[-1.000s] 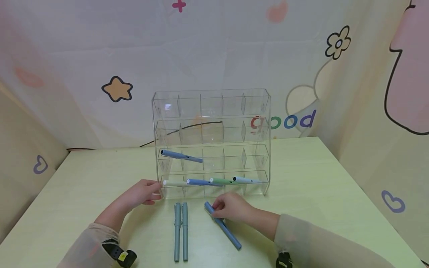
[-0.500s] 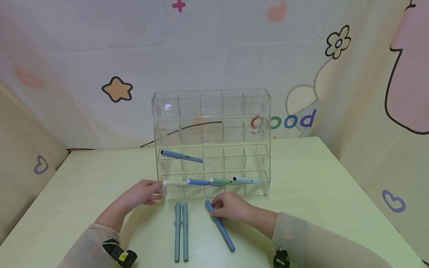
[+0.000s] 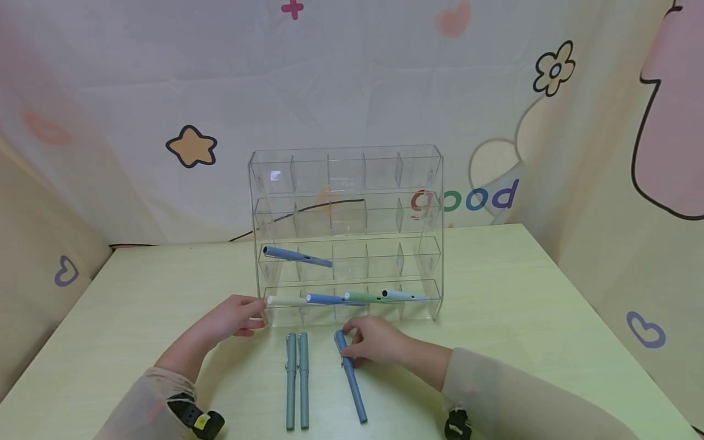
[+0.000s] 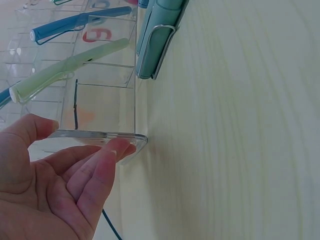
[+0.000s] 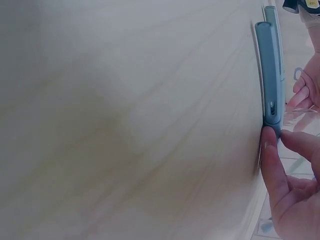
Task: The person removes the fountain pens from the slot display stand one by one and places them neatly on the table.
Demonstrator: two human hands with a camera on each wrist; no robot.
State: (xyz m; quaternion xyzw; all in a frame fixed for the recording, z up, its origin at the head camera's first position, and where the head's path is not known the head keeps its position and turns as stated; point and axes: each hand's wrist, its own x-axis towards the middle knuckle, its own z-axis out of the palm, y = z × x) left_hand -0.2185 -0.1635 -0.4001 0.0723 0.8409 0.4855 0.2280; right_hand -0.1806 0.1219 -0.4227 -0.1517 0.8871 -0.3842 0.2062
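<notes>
My right hand pinches a dark blue pen near its far, clipped end; the pen lies on the table, slightly slanted. In the right wrist view, thumb and finger hold this pen at its end. A clear acrylic pen rack stands upright ahead. My left hand grips the rack's lower left side panel, and the left wrist view shows thumb and fingers on either side of that panel. Two teal-grey pens, a left one and a right one, lie side by side between the hands.
The rack's bottom tier holds a pale green pen, a blue pen, a green pen and a light blue pen. Another blue pen rests one tier above. A patterned curtain hangs behind the table.
My right hand has shifted slightly left and turned the dark blue pen, its near end swinging left so that it lies closer to parallel with the two teal-grey pens. The left hand stays put.
</notes>
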